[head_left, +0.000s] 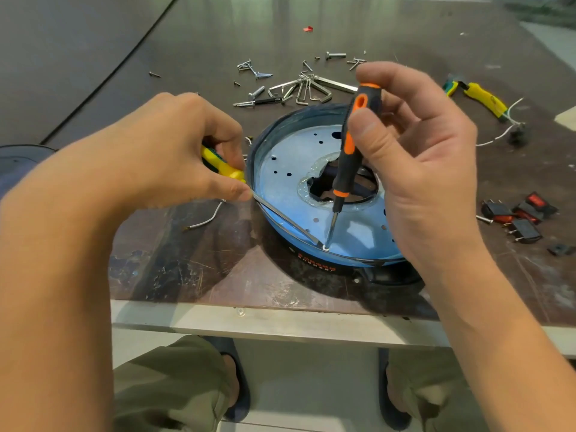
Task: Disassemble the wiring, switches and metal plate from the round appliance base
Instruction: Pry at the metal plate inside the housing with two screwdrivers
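Head view: round blue base (280, 182), perforated metal plate (290, 157), black-orange screwdriver (346, 169).

I count one left hand (174, 151), one right hand (417, 157), one round base (299, 115), one orange screwdriver (346, 169), one near yellow tool (224, 169), one far yellow tool (486, 99), one bunch of metal keys (307, 88).
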A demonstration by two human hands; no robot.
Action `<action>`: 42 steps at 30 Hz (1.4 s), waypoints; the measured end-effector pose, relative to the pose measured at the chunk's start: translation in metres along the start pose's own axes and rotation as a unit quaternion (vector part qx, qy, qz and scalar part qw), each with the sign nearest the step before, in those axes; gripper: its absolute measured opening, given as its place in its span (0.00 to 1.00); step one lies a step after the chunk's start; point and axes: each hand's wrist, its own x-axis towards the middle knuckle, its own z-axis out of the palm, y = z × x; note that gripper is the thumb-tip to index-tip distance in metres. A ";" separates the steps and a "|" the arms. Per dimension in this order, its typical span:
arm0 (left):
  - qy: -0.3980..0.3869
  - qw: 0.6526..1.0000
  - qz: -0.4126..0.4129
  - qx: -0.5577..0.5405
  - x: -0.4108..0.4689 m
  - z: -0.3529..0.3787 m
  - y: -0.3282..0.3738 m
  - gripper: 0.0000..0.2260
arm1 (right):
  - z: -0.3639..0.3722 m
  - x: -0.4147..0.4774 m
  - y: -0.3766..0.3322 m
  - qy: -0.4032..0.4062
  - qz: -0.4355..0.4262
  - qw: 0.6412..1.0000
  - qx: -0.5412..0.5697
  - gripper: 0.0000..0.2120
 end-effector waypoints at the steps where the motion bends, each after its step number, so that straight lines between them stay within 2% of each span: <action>1: 0.001 1.000 0.000 0.000 0.000 0.000 0.000 0.12 | -0.001 0.000 0.000 0.000 0.004 1.000 0.009 0.13; 6: 0.001 1.000 -0.004 0.003 0.000 0.000 0.001 0.11 | -0.001 -0.001 -0.002 0.007 0.053 0.996 0.066 0.13; 8: 0.001 1.000 -0.008 0.000 0.000 0.000 0.002 0.11 | 0.002 -0.001 -0.004 0.004 0.032 0.999 0.043 0.10; 11: -0.003 1.000 -0.013 -0.004 0.000 -0.001 0.002 0.11 | 0.000 -0.001 -0.001 0.004 0.001 1.000 0.006 0.11; 17: -0.006 1.000 -0.017 -0.004 -0.001 0.000 0.004 0.11 | -0.001 0.000 -0.002 0.004 0.064 0.996 0.060 0.13; 19: -0.006 1.000 -0.017 -0.002 -0.001 -0.001 0.005 0.11 | 0.002 0.000 -0.003 0.003 0.043 0.998 0.043 0.10; 22: -0.009 1.000 -0.020 0.001 -0.001 -0.001 0.005 0.11 | 0.001 0.000 0.000 -0.004 0.007 1.000 0.018 0.12; 28: -0.007 1.000 -0.024 0.000 -0.002 -0.002 0.005 0.11 | -0.002 -0.001 -0.001 -0.009 0.059 0.996 0.060 0.14; 30: -0.008 1.000 -0.024 0.000 -0.002 -0.001 0.005 0.11 | 0.000 0.000 0.000 -0.011 0.040 0.998 0.041 0.11; 33: -0.004 1.000 -0.025 0.001 -0.002 0.000 0.004 0.11 | -0.001 0.001 0.004 -0.014 -0.008 1.000 -0.007 0.12; 42: -0.009 1.000 -0.027 0.001 -0.002 -0.001 0.005 0.11 | -0.005 0.000 0.004 -0.041 0.014 0.997 0.060 0.13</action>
